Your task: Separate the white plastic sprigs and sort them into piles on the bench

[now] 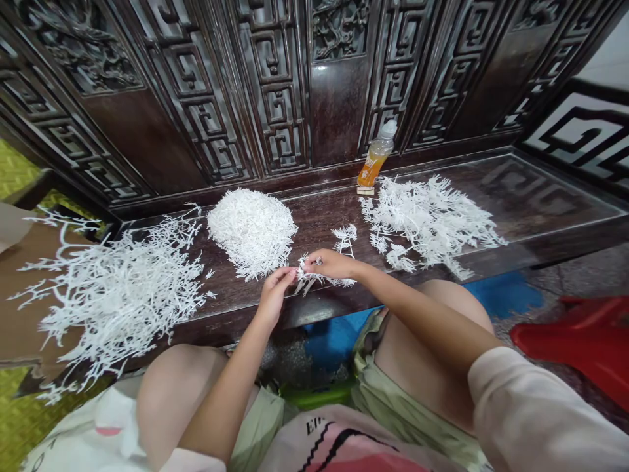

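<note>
My left hand (276,290) and my right hand (330,263) meet over the front edge of the dark wooden bench, fingertips pinched close together. Between them is a white plastic branch (314,278) with spiky leaf tufts; part of it trails right under my right hand, and its tip (345,236) shows beyond. Just behind my left hand lies a heap of small loose white tufts (252,231). Bare white branched stems (122,282) are piled at the left. On the right sits a pile of tufted white branches (432,216).
A bottle with orange liquid (374,158) stands at the back of the bench (531,196), near a small wooden block (365,191). Carved dark panels (339,118) rise behind. A cardboard piece (24,288) is at far left, and a red plastic stool (580,341) at the right.
</note>
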`<action>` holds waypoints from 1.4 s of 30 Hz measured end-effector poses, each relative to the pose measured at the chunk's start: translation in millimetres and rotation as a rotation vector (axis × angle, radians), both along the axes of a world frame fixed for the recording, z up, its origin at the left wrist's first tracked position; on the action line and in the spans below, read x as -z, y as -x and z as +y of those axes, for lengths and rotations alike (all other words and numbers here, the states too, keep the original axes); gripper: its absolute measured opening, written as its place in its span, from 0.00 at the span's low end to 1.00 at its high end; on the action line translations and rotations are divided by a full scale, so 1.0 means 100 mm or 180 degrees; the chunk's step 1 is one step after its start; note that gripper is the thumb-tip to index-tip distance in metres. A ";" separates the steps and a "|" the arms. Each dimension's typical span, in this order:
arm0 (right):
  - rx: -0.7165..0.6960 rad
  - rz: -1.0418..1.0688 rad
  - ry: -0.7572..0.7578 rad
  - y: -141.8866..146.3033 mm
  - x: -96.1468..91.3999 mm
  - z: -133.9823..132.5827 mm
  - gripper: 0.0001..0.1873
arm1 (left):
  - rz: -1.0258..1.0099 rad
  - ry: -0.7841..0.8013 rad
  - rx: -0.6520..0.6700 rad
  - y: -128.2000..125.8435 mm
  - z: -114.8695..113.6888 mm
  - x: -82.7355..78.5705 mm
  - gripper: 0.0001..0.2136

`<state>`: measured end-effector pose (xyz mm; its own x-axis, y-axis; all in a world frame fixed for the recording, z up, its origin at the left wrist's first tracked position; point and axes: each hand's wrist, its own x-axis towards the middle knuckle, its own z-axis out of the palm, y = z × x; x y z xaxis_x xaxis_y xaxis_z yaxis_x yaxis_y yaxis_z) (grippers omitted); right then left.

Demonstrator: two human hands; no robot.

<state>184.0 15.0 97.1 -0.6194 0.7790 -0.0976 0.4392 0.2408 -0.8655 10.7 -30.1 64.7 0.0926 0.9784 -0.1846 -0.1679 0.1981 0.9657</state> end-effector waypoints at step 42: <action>0.0982 -0.0867 -0.0341 -0.42 0.03 0.31 0.14 | 0.1524 -0.1020 -0.0770 0.24 -0.03 -0.20 0.10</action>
